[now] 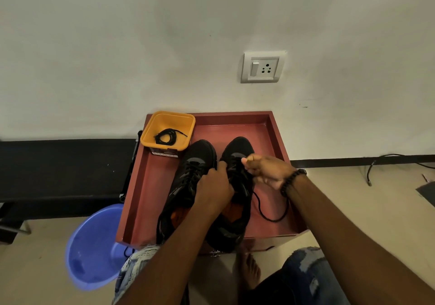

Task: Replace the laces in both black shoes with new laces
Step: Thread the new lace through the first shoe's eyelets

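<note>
Landmark: the red tray (150,187), a shallow box with raised walls sitting on the floor against the white wall, everything below is placed relative to it

Shoes: both black shoes are inside the tray, side by side and touching, toes pointing to the tray's far wall. Left shoe (188,177) sits around the tray's middle, right shoe (237,154) just beside it toward the tray's right wall, heel end hanging over the near wall a bit

Left hand: left hand (214,187) is on top of the right shoe, fingers curled over the tongue / lace area and gripping it, pretty sure it's just holding the shoe steady

Right hand: right hand (266,169) is above the right shoe's eyelets, fingers bunched narrow and pinching the lace, beaded bracelet (293,181) on that wrist

Loose lace: black lace (270,218) runs from the right shoe and loops down onto the tray floor near the right wall, then back up toward the right hand

New laces: coiled black lace bundle (166,136) lying in the yellow tub (150,128), which stands in the tray's far left corner

Outside the tray: blue plastic basin (91,246) on the floor just off the near left corner, wall socket (262,67) on the wall above the tray
</note>
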A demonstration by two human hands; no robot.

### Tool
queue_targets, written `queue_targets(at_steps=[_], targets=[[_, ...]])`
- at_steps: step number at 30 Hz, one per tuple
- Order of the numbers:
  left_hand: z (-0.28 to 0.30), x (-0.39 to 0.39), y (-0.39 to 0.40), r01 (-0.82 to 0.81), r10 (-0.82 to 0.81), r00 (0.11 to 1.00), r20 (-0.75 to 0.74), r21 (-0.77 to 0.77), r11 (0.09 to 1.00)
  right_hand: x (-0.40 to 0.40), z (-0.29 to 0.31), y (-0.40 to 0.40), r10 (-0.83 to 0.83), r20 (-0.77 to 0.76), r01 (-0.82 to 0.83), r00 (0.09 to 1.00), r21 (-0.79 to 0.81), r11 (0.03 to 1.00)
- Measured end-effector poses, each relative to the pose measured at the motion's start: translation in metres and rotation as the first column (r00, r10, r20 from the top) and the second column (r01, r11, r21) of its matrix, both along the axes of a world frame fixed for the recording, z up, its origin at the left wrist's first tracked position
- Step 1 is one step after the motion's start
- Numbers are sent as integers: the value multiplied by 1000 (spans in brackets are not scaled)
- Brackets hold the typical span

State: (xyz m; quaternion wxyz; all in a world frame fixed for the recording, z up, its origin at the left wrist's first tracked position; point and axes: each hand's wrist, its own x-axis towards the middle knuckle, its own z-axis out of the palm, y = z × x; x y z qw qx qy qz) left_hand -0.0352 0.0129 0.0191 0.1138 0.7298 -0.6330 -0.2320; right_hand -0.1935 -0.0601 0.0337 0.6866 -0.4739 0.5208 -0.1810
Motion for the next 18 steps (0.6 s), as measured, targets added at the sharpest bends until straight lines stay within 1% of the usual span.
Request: queue_targets(at_steps=[1, 3, 4, 5, 6, 7, 8, 9, 10, 12, 14, 16, 17, 18], targets=[[0, 0, 0, -16, 16, 1000, -22, 13, 1000, -1, -2, 2, 5, -6, -5, 1000, -27, 1000], [-2, 2, 0, -55, 60, 995, -77, 56, 997, 3, 0, 4, 50, -157, -79, 986, -180, 980], [-2, 3, 1, -68, 76, 992, -104, 78, 995, 5, 3, 4, 45, -240, -114, 970, -282, 953], [-2, 3, 3, -75, 88, 988, -131, 99, 992, 8, 6, 5, 13, -295, -134, 955, -393, 910], [-2, 4, 4, -81, 100, 982, -163, 119, 990, 12, 11, 6, -22, -347, -168, 937, -507, 845], [-3, 4, 6, -89, 114, 974, -195, 136, 987, 14, 15, 7, -36, -424, -246, 905, -591, 768], [-3, 4, 8, -95, 126, 968, -219, 147, 985, 17, 19, 10, -16, -519, -358, 855, -612, 705], [-3, 4, 10, -100, 134, 964, -231, 152, 983, 20, 21, 13, 29, -607, -464, 794, -576, 673], [-4, 4, 11, -104, 138, 962, -234, 151, 983, 24, 22, 16, 76, -679, -544, 730, -510, 666], [-4, 3, 11, -103, 134, 962, -237, 140, 985, 29, 23, 19, 97, -799, -647, 593, -401, 649], [-3, -1, 11, -96, 125, 963, -238, 132, 987, 37, 25, 16, 92, -882, -717, 463, -311, 624], [-3, -4, 10, -91, 122, 965, -234, 137, 986, 44, 24, 12, 132, -919, -760, 371, -219, 611], [-4, -5, 10, -93, 123, 966, -226, 141, 986, 47, 23, 10, 162, -927, -771, 338, -174, 612], [-5, -6, 11, -92, 121, 969, -215, 140, 986, 48, 22, 8, 201, -924, -769, 326, -135, 625]])
